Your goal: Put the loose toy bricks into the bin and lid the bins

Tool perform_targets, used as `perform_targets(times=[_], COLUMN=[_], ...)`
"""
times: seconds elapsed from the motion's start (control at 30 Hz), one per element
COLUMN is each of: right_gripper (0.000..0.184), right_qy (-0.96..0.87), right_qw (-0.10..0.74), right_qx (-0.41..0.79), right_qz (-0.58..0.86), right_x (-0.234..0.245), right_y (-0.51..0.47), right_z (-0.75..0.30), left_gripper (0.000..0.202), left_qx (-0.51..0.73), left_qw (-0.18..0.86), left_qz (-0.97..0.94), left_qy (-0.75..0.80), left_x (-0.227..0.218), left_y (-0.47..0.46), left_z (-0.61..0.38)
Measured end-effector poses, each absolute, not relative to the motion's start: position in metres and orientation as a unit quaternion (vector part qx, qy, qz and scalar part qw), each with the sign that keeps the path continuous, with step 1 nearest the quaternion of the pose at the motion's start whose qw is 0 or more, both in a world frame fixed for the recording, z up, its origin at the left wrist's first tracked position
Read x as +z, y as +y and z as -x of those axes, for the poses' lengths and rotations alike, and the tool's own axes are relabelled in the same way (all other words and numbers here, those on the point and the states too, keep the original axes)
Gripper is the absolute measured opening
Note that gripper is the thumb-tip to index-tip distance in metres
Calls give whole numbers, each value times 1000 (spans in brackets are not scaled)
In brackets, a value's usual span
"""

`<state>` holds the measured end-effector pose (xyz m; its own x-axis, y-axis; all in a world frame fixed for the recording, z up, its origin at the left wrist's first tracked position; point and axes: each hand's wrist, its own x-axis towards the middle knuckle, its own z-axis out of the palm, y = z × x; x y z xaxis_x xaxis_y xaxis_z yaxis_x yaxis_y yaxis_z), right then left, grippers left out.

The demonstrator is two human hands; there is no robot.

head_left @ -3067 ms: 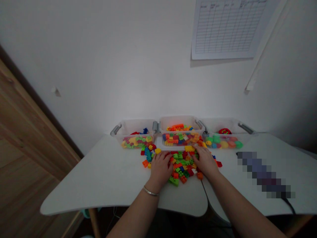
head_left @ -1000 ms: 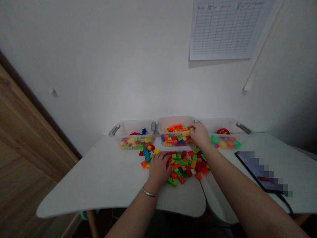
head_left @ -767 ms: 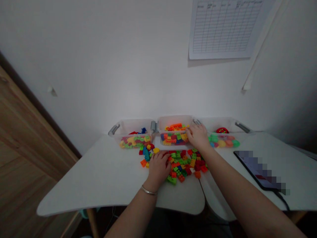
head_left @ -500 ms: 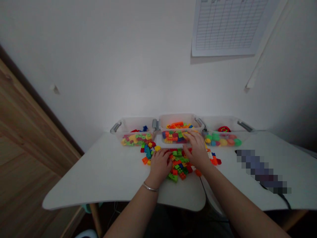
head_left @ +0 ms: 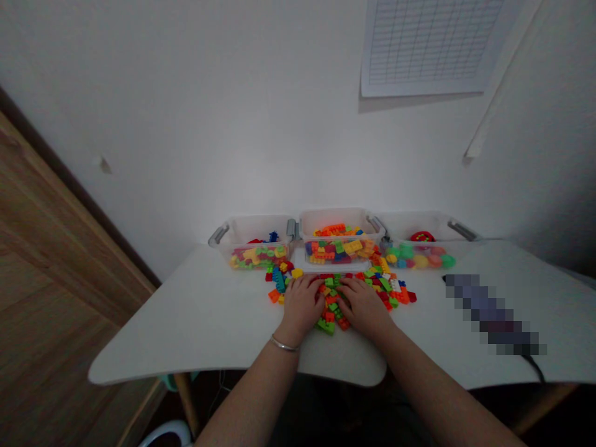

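A heap of small coloured plastic bricks [head_left: 379,287] lies on the white table [head_left: 209,323] in front of three clear plastic bins. My left hand [head_left: 302,305] rests palm down on the left part of the heap, fingers lying over the bricks, a thin bracelet on the wrist. My right hand [head_left: 365,308] lies palm down just beside it on the middle of the heap, fingers stretched over the bricks. Neither hand lifts anything that I can see. The middle bin [head_left: 338,217] holds similar bricks.
The left bin [head_left: 254,226] holds mixed coloured pieces, the right bin [head_left: 419,225] round coloured pieces and a red item. A blurred-out flat device [head_left: 493,316] with a cable lies at the right. A wooden door [head_left: 46,248] stands left; a printed sheet [head_left: 428,46] hangs on the wall.
My right hand drew back from the middle bin's rim down onto the brick heap, beside my left hand. My left hand stayed on the heap. The view shifted slightly.
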<state>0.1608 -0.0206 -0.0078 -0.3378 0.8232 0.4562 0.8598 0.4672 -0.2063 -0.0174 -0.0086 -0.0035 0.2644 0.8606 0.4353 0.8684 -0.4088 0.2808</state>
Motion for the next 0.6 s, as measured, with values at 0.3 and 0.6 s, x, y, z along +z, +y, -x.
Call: perform_targets(times=[0.3, 0.6], right_gripper=[24, 13], right_qy=[-784, -769], right_qw=[249, 264], right_qx=[-60, -88], right_qz=[566, 575], right_x=[-12, -7], right_y=[-17, -21], right_z=[-160, -157], left_gripper=[31, 31], left_qx=[-274, -273], left_qw=[4, 2], left_qz=[793, 792], left_qy=[-544, -547], left_x=[-4, -4], left_y=[-9, -9], left_z=[18, 18])
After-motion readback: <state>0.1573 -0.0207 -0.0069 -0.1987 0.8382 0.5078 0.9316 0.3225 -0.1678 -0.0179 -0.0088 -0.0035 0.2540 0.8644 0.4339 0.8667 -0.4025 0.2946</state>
